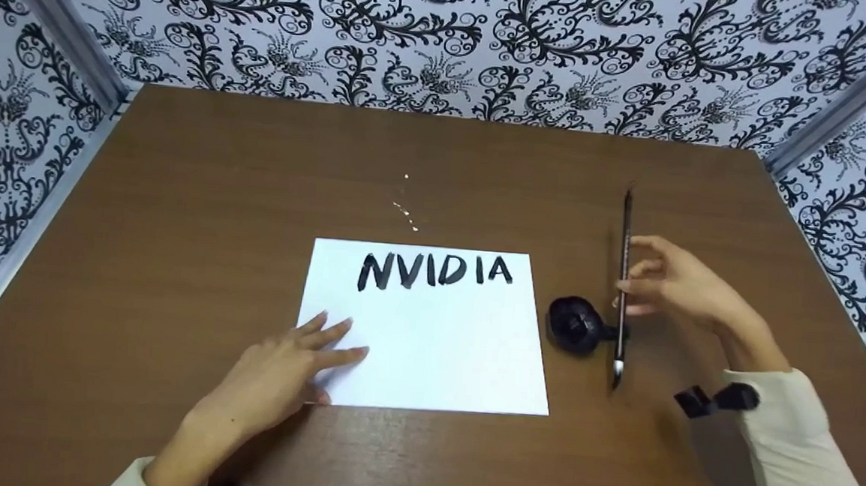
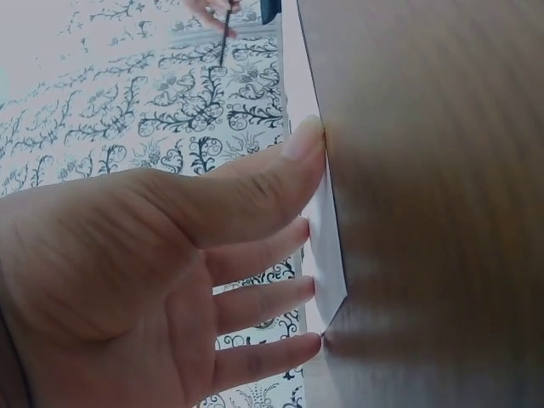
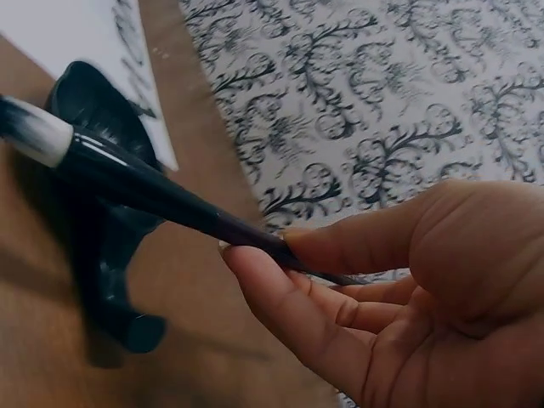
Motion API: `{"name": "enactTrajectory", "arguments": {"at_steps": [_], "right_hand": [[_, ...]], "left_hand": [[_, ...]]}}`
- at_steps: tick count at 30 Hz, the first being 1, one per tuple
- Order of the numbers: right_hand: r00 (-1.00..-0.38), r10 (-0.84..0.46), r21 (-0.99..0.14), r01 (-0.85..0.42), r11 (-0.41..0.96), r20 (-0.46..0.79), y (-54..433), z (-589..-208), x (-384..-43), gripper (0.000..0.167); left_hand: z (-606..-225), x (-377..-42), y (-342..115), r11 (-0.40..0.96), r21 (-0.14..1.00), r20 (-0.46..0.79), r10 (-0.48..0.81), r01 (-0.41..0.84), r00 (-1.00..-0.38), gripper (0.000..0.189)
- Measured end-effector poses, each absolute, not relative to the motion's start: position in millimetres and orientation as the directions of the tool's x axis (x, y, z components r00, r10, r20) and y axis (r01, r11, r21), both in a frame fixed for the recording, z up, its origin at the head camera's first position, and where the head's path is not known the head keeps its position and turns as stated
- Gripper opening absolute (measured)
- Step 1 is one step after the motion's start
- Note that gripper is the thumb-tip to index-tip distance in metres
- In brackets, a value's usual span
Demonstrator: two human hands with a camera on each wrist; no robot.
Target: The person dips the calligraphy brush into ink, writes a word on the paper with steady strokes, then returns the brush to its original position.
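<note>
A white sheet of paper lies on the table with black painted letters reading NVIDIA along its top. My left hand rests on the sheet's lower left corner, fingers spread, as the left wrist view also shows. To the right of the sheet, my right hand pinches a dark brush between thumb and fingers. The brush's white-and-black bristle end points toward me, above the handle of a small dark ink dish. In the right wrist view the dish is partly behind the brush.
The brown wooden table extends around the paper. Small white specks lie beyond the sheet. Walls with black-and-white scroll patterns stand at the back and both sides. A black strap piece sits at the right sleeve.
</note>
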State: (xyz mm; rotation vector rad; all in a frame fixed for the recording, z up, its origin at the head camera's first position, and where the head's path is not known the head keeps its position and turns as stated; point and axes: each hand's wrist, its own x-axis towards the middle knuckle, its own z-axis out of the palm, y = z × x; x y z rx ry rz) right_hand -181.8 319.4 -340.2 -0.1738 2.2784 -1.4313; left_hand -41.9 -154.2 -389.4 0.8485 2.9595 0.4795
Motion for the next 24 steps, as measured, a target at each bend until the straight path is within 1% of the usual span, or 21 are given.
{"name": "enactTrajectory", "arguments": {"at_steps": [2,6,11,17,24], "right_hand": [[-0.883,-0.325,-0.872,0.164,0.461,-0.338,318.4,-347.4,-186.3,0.078],[-0.866,-0.310,-0.841,0.203,0.501,-0.393,317.9,-356.1,-191.2,0.079],[-0.844,-0.313,-0.807,0.212,0.551,-0.435,319.8,-355.7,-193.6,0.077],[-0.841,-0.330,-0.801,0.185,0.569,-0.428,315.4,-357.5,-193.8,0.077],[-0.842,-0.318,-0.785,0.181,0.592,-0.435,311.7,-359.4,-194.2,0.075]], "left_hand": [[-388.0,-43.3,-154.0,0.812,0.279,0.060,0.518,0.512,-0.853,0.057],[-385.1,-46.0,-153.3,0.814,0.262,0.079,0.517,0.519,-0.852,0.053],[-383.4,-46.2,-152.4,0.815,0.276,0.104,0.502,0.510,-0.859,0.051],[-381.7,-44.4,-152.0,0.823,0.266,0.124,0.487,0.502,-0.865,0.047],[-382.1,-41.0,-152.3,0.822,0.264,0.152,0.481,0.504,-0.864,0.047]]}}
